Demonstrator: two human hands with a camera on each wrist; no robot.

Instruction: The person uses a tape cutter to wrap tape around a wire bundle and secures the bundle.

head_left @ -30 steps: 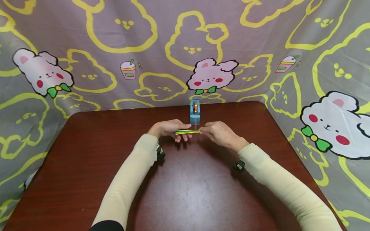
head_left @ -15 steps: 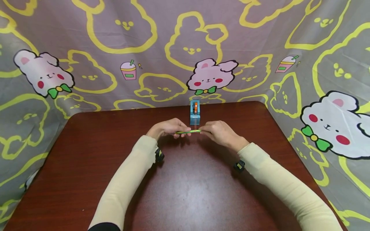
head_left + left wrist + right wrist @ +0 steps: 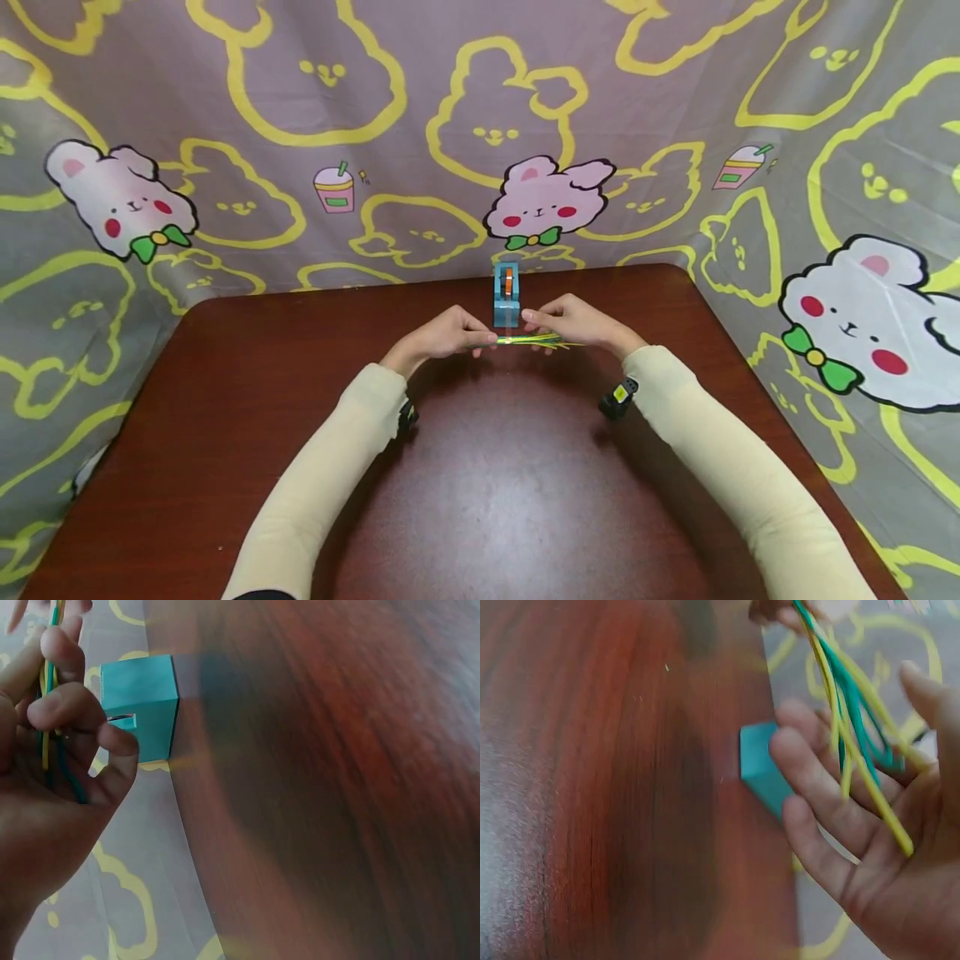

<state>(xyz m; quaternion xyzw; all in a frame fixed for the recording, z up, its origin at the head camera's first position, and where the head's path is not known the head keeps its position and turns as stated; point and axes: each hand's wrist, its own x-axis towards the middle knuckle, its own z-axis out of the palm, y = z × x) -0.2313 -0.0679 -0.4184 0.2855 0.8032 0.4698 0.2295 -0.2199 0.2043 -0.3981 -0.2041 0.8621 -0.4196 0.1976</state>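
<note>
A bundle of thin yellow and green strands, like wires or cords (image 3: pixel 542 340), is held up in front of the blue tape dispenser (image 3: pixel 506 313). My left hand (image 3: pixel 444 333) pinches its left end between thumb and fingers; in the left wrist view more strands (image 3: pixel 50 671) pass under the curled fingers. My right hand (image 3: pixel 576 321) is open around the other end. In the right wrist view the loose, fanned ends (image 3: pixel 847 697) lie over the palm, with thumb and fingers spread apart. A clear tape strip (image 3: pixel 507 332) runs from the dispenser down to the bundle.
The dispenser stands near the back edge of a dark red-brown wooden table (image 3: pixel 480 500). A grey curtain (image 3: pixel 420 100) with yellow outlines and rabbit prints surrounds the table at the back and sides. Small black cameras (image 3: pixel 619 398) sit on the wrists.
My right hand has let go of the bundle's right end and opened around it. My left hand now pinches the left part, and the strands have shifted right, showing their fanned ends.
</note>
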